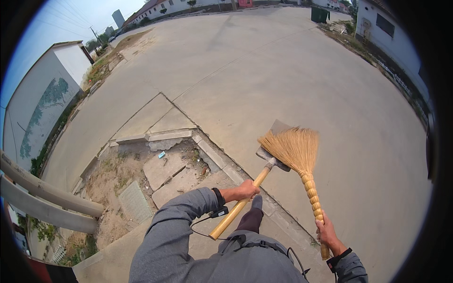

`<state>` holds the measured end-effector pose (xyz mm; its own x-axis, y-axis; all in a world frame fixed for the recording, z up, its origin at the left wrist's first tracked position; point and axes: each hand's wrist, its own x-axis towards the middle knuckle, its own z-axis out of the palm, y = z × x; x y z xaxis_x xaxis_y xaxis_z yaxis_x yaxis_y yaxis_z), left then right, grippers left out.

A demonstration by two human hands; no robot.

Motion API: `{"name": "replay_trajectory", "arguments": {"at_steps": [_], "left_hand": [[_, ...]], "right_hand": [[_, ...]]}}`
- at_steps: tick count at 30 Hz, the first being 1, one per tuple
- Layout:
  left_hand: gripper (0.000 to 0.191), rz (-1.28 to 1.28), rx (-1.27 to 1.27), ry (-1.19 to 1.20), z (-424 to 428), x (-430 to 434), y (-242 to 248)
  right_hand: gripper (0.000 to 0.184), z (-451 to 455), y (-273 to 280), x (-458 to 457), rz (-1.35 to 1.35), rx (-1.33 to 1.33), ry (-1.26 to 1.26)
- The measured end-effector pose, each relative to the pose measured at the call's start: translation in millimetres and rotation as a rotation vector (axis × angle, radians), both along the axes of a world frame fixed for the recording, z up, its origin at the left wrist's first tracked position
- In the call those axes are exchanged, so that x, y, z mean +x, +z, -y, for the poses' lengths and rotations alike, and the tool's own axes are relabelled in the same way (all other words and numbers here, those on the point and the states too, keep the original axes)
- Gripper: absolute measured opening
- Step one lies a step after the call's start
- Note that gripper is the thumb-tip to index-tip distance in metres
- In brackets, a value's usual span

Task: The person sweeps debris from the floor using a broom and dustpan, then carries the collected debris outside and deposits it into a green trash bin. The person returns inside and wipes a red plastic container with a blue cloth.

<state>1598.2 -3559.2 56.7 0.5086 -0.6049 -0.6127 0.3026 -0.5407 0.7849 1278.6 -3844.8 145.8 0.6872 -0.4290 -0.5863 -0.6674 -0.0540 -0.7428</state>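
Note:
My left hand (246, 191) grips the wooden handle of a metal-bladed shovel or dustpan (263, 175). That handle slants up and to the right from my waist. My right hand (327, 230) is closed around the lower end of a straw hand broom (308, 182), whose handle is bound in ridged sections. The broom's bristles (295, 143) fan out across the blade and hide most of it. Only a grey corner at the top and the socket edge show. Whether the bristles touch the blade or the concrete I cannot tell.
A low concrete kerb (212, 154) borders a dirt bed with broken slabs (164, 169) and a small blue packet (161, 154). Two thick posts (53, 200) rise at left. Beyond the concrete pavement (247, 78) stand a green bin (319, 15) and white buildings (385, 35).

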Motion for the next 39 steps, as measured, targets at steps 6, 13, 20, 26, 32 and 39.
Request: {"name": "replay_trajectory", "arguments": {"at_steps": [6, 13, 20, 26, 32, 39], "left_hand": [[0.018, -0.006, -0.012, -0.004, 124.5, 221.8, 8.7], [0.017, -0.03, -0.02, 0.0, 257.7, 470.5, 22.7], [0.019, -0.021, -0.003, 0.054, 384.9, 719.4, 53.5], [0.017, -0.011, 0.014, 0.096, 471.4, 931.4, 65.3], [0.016, -0.063, 0.027, 0.045, 580.4, 1182.8, 30.5], [0.018, -0.107, 0.051, -0.045, 682.0, 1418.4, 29.4]], "right_hand": [[0.068, 108.8, 20.1, 214.7, -0.062, -0.024, 0.001], [0.069, 243.7, 26.8, 463.5, -0.02, -0.011, 0.012], [0.072, 389.1, 38.4, 724.7, -0.023, 0.023, 0.081], [0.072, 486.4, 48.2, 947.1, -0.044, -0.02, 0.146], [0.072, 571.2, 23.7, 1180.6, -0.096, -0.001, 0.117], [0.072, 637.7, 15.9, 1397.4, -0.073, 0.02, -0.007]]}}
